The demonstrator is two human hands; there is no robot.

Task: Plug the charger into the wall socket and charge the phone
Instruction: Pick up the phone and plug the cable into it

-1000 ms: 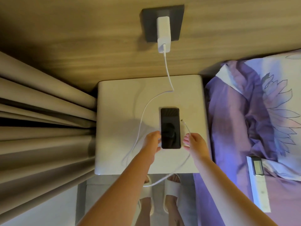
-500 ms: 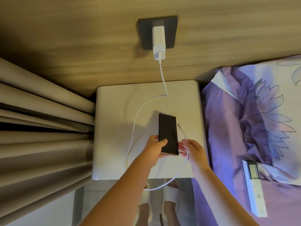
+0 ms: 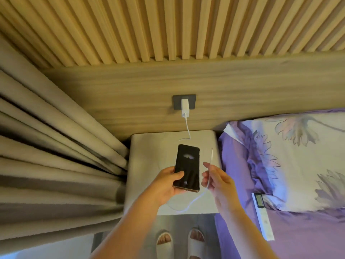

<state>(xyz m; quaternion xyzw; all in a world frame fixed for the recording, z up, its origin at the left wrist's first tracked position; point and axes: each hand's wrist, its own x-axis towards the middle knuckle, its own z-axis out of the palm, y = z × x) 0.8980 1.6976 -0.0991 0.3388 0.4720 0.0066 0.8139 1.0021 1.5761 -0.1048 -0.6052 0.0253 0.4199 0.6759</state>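
A white charger [image 3: 185, 107] sits plugged into the dark grey wall socket [image 3: 193, 101] on the wooden panel. Its white cable [image 3: 188, 205] runs down onto the white bedside table [image 3: 147, 157] and loops off the front edge. My left hand [image 3: 166, 186] grips the black phone [image 3: 187, 168] by its lower end, lifted above the table, screen up. My right hand [image 3: 216, 181] pinches the cable near its free end, and the plug tip [image 3: 212, 150] points up, apart from the phone.
Beige curtains [image 3: 56, 156] hang close on the left of the table. A bed with purple sheets and a floral pillow [image 3: 291, 156] lies on the right, with a white remote [image 3: 262, 214] on it. My feet in white slippers [image 3: 179, 242] stand below the table.
The phone has been lifted off the table by my left hand. My right hand has raised the cable end. The camera has tilted up, showing more wall.
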